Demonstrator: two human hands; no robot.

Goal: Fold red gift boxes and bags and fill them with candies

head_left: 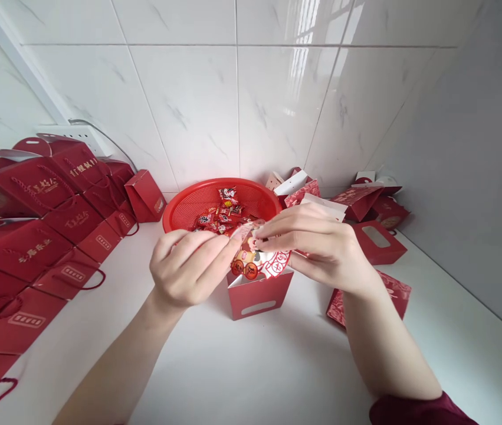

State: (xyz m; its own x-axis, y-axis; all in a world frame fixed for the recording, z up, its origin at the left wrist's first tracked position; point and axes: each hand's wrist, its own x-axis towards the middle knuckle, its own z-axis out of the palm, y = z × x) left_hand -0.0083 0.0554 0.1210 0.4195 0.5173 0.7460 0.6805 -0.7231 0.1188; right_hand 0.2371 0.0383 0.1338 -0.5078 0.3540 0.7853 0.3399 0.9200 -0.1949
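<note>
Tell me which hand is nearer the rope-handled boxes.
Left. The left hand is right of the rope-handled boxes, not touching them; the right hand is farther right.

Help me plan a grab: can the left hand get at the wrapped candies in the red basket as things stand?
Probably yes: the wrapped candies lie in the open-topped red basket just beyond the left hand, though its fingers are on a printed piece.
</note>
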